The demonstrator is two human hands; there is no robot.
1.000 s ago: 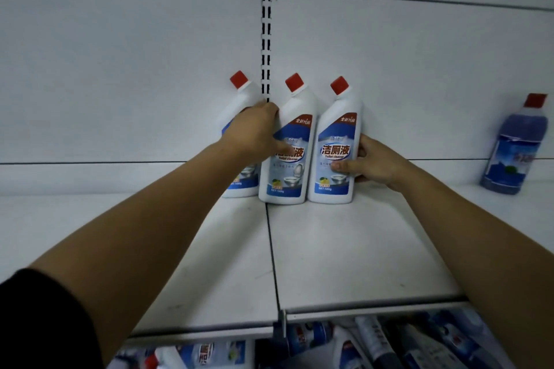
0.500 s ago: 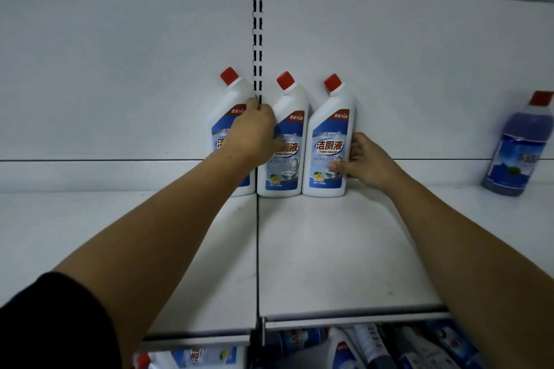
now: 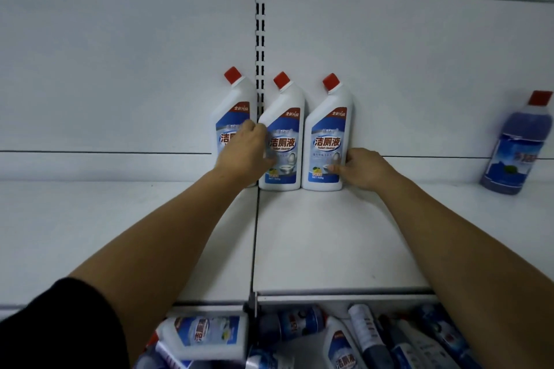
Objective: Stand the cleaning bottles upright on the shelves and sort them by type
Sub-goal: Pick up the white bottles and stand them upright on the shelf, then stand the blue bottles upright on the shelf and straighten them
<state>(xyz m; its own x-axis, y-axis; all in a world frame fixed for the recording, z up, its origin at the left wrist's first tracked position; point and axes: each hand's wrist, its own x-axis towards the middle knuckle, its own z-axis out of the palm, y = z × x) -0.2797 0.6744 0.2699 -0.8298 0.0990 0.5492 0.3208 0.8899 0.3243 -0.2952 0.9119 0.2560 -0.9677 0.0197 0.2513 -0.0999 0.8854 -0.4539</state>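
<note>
The shelf (image 3: 329, 234) carries three white bottles upright, with a blue bottle (image 3: 515, 144) well apart. The right hand (image 3: 365, 169) clasps the right bottle (image 3: 326, 129). The left hand (image 3: 245, 150) curls between the left bottle (image 3: 230, 111) and the middle bottle (image 3: 284, 126); I cannot tell what its grip holds. Squaring this row seems to be the step. Next, lift a toppled bottle (image 3: 209, 335) from below.

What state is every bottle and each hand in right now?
left bottle, upright
middle bottle, upright
right bottle, upright, held
blue bottle, standing, apart at right
lower bottles, lying down
left hand, against left and middle bottles, grip unclear
right hand, gripping right bottle
</note>
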